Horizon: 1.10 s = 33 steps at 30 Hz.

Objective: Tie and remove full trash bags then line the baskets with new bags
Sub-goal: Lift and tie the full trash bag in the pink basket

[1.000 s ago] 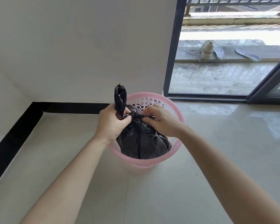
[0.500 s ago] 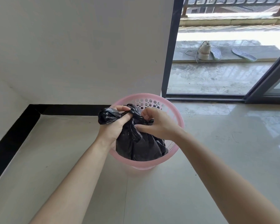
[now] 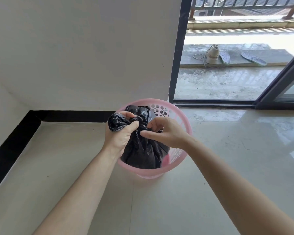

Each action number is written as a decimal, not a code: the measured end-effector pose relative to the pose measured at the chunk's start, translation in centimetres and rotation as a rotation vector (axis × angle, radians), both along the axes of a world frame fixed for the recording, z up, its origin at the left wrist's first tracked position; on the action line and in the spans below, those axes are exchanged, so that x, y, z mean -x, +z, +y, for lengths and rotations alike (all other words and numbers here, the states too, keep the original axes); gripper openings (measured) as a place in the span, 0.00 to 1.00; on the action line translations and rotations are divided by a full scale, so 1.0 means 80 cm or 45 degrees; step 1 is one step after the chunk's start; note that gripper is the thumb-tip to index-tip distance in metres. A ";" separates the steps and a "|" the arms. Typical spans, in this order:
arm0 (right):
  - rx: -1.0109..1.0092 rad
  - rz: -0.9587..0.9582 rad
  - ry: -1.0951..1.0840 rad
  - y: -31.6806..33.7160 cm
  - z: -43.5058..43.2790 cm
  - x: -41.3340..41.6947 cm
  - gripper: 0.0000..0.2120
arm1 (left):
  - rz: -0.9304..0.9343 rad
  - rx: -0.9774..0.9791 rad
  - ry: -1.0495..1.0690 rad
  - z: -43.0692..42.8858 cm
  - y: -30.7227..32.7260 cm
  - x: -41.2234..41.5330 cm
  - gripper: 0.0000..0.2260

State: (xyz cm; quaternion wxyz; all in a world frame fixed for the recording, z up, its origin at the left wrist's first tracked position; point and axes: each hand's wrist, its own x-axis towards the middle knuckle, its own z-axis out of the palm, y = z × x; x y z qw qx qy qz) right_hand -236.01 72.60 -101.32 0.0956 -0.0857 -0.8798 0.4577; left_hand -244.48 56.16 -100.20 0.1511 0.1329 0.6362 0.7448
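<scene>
Black trash bag (image 3: 143, 150) sits inside the pink basket (image 3: 187, 126), its neck gathered and twisted above the rim. Left hand (image 3: 120, 134) is closed round the bunched neck, a loose end protruding past the thumb side. Right hand (image 3: 166, 133) pinches the twisted plastic just beside it, fingers curled. The basket stands on the tiled floor (image 3: 159, 200) near the wall corner, beside the sliding door frame (image 3: 176, 56).

Left hand (image 3: 120, 135) clenched in grip, right hand (image 3: 167, 133) pinching
</scene>
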 end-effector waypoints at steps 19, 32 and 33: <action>0.151 0.076 0.091 0.002 0.003 0.001 0.08 | 0.196 0.112 -0.115 -0.007 -0.008 0.006 0.09; -0.772 -0.033 -0.180 0.007 0.052 -0.020 0.09 | -0.226 0.010 0.188 -0.008 -0.014 0.004 0.13; -0.790 -0.024 -0.185 0.006 0.051 -0.020 0.08 | -0.252 0.028 0.197 -0.006 -0.012 0.004 0.13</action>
